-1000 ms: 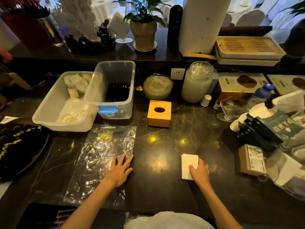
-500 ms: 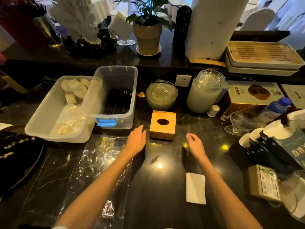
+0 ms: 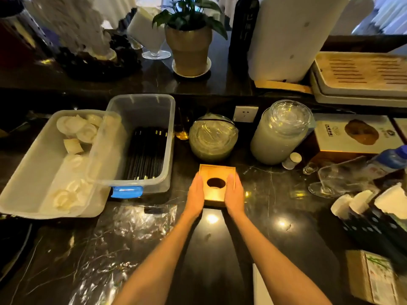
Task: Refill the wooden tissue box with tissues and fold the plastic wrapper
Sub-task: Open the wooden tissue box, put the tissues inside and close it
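The wooden tissue box point(image 3: 217, 184) stands upright on the dark bench point(image 3: 275, 227), near the back, in front of a round lidded glass container point(image 3: 213, 139) and just right of a clear plastic bin point(image 3: 141, 142) that holds dark sticks. Its round dispensing hole faces up and shows dark, with no tissue protruding; judged from this, the box is not yet refilled.

The left hand point(image 3: 195, 194) lies flat against the left side of the box, and the right hand point(image 3: 234, 194) lies flat against the right side. The fingers of both are extended and held together, not curled. The palms press inward from opposite sides, so the box is clamped between them. This two-sided hold suits a smooth, square body with no handle: it keeps the box level and leaves the top hole unobstructed. The likely purpose is to draw the box toward the person or to lift it for opening; the frame does not show which.

The plastic wrapper point(image 3: 123, 238) lies spread and crinkled on the bench, left of the forearms, unfolded. A white stack of tissues point(image 3: 261, 287) shows partly at the bottom edge, beside the right forearm, well apart from the box. Both items lie clear of the space directly in front of the person, which leaves room to set the box down.
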`<state>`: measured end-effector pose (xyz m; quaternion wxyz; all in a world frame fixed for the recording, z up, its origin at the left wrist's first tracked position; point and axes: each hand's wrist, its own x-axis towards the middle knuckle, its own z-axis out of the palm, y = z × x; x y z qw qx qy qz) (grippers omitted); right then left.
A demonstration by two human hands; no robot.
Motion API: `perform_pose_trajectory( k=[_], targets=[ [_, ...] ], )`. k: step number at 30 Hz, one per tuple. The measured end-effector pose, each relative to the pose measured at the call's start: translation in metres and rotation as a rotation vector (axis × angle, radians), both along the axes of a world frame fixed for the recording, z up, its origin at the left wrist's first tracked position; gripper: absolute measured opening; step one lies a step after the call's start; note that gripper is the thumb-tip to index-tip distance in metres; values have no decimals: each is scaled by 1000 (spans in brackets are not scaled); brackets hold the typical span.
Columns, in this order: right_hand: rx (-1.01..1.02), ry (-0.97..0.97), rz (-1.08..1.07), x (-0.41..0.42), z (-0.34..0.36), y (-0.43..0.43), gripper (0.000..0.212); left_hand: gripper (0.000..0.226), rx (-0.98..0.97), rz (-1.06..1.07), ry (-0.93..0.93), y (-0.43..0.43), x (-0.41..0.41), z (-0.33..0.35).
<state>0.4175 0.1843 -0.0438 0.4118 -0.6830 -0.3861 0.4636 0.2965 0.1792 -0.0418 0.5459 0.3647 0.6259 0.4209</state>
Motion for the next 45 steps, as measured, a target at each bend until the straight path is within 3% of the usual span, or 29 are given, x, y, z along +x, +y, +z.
perform_pose_trajectory(
  k=[9,24,28,30,33,37,39,42,45],
  targets=[
    [-47,6,56,5,7,-12,48,44,28,-93,-14,-12,-4,5],
    [-92,25,103,8,2,-226,44,33,-6,-17,-61,-234,-6,-1],
    [-83,21,139,7,7,-243,36,35,-45,19,-124,-253,-8,-2],
    [-112,0,162,6,8,-243,45,38,-56,28,-179,-253,-12,-2],
    [-105,-185,272,14,10,-247,79,42,-52,0,-196,-255,-17,-5],
    [337,-971,861,41,11,-249,103,41,-34,-30,-206,-257,-18,-2],
    [385,-1170,1041,46,14,-247,103,41,-38,-13,-201,-257,-19,-1],
    [365,-1219,1114,46,26,-243,99,42,-55,-8,-177,-256,-19,-2],
    [278,-1097,1168,48,46,-233,100,42,-74,1,-174,-253,-21,0]
  ],
)
